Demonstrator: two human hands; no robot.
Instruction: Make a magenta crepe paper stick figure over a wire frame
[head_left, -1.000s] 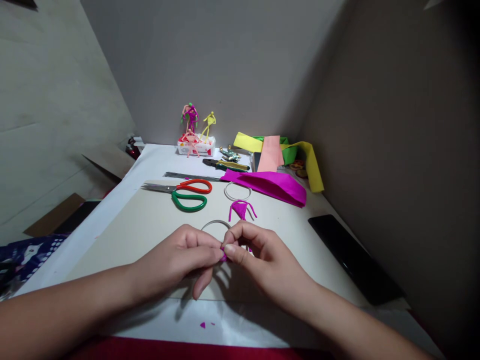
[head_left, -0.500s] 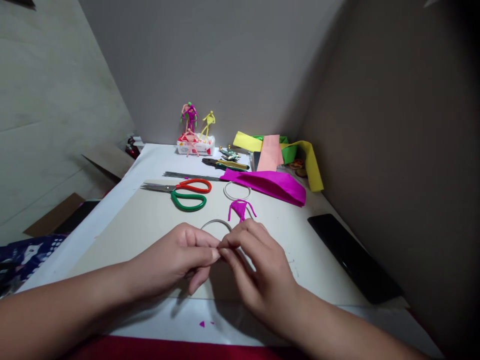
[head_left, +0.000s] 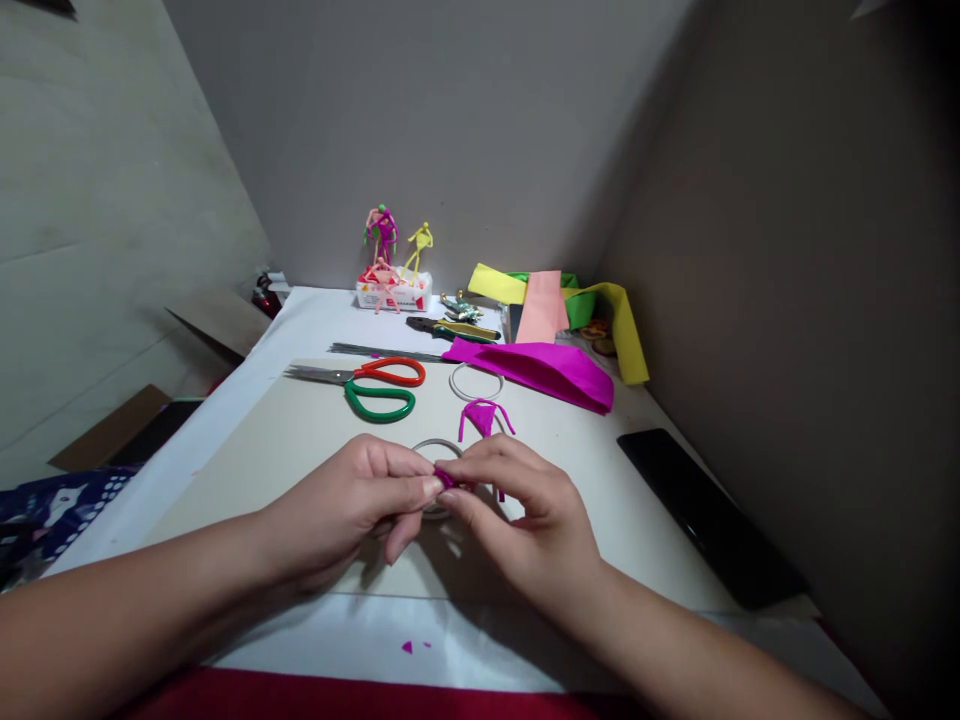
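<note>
My left hand (head_left: 352, 510) and my right hand (head_left: 517, 515) meet at the fingertips over a beige board (head_left: 300, 450). Both pinch a small magenta paper piece (head_left: 444, 478), wrapped on something thin that I cannot make out. A grey wire ring (head_left: 435, 447) lies on the board just behind and partly under my fingers. A small magenta wrapped shape (head_left: 481, 416) lies a little farther back, with a second wire ring (head_left: 475, 381) behind it.
Red-and-green scissors (head_left: 371, 386), thin wires (head_left: 375, 351) and pliers (head_left: 450, 328) lie farther back. Folded magenta paper (head_left: 544, 368) and yellow, pink and green paper strips (head_left: 559, 300) sit right. Small paper figures (head_left: 390, 250) stand on a box. A black phone (head_left: 705, 515) lies at right.
My right hand turned its fingers around the piece and shifted slightly back. The magenta bit, hidden half a second ago, shows again between my fingertips.
</note>
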